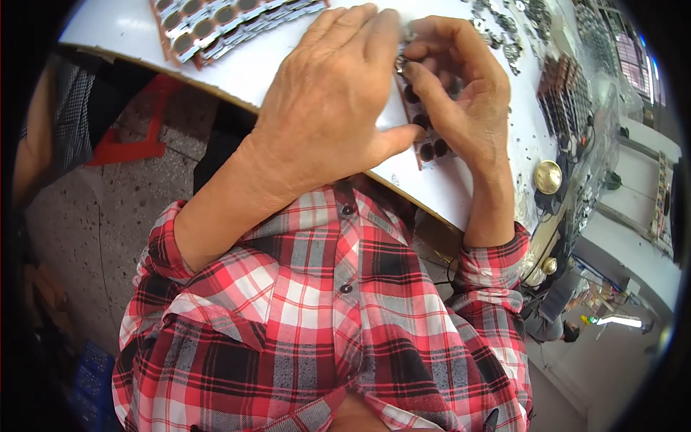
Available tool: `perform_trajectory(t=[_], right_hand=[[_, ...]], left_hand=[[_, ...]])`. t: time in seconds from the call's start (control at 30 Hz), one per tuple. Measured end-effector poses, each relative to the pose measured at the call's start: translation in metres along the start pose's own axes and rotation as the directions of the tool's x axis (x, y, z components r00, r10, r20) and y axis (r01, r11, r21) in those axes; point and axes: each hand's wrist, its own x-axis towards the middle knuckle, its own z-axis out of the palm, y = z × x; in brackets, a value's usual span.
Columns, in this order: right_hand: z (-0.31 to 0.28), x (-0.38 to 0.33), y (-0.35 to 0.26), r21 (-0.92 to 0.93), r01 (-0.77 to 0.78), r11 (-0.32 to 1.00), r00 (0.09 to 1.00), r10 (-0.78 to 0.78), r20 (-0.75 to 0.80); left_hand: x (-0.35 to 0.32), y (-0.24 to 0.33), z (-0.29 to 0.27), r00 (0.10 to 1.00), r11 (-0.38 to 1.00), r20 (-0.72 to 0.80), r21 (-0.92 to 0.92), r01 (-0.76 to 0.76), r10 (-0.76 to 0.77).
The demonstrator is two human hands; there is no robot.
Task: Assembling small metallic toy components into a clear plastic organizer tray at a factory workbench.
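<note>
A strip-like panel with rows of dark round spots [426, 150] lies on the white table, partly covered by my right hand [471, 93]. The thumb and fingers of that hand are closed in a pinch around a small shiny metal part [402, 65] above the panel's far end. Beside it, my left hand [327, 101] is held palm down with its fingers stretched out and slightly blurred. Its thumb reaches across to the panel's left edge; whether it touches is unclear. Nothing shows in the left hand, though its palm is hidden.
Stacked panels with round dark spots [216, 25] lie at the far left of the table [119, 25]. Loose small metal parts [507, 43] are scattered at the far right, near another panel stack [565, 93]. A domed brass-coloured object [548, 177] stands at right. Another person's arm [36, 137] shows at left.
</note>
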Motion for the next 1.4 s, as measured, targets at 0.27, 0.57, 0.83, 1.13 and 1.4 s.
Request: perform_trajectory(t=[0.27, 0.57, 0.83, 1.13, 1.4], right_hand=[[-0.096, -0.018, 0.028, -0.267, -0.259, 0.928, 0.954, 0.203, -0.219], [-0.105, -0.026, 0.039, -0.166, -0.398, 0.902, 0.916, 0.382, -0.122], [-0.07, -0.018, 0.012, 0.389, -0.321, 0.863, 0.927, 0.371, -0.057], [-0.033, -0.009, 0.003, 0.6, -0.348, 0.72, 0.928, 0.355, 0.112], [-0.022, -0.006, 0.008, 0.565, -0.294, 0.771, 0.949, 0.305, 0.078]], left_hand=[[-0.012, -0.001, -0.008, 0.996, 0.999, -0.09, -0.047, 0.006, -0.01], [-0.017, -0.001, -0.009, 0.996, 0.999, -0.084, -0.053, 0.001, -0.006], [-0.013, 0.001, -0.007, 0.999, 1.0, -0.045, -0.01, 0.01, -0.011], [-0.015, -0.006, 0.003, 0.999, 0.999, -0.018, 0.036, 0.033, -0.032], [-0.018, -0.007, 0.005, 0.999, 0.998, -0.025, 0.045, 0.049, -0.048]])
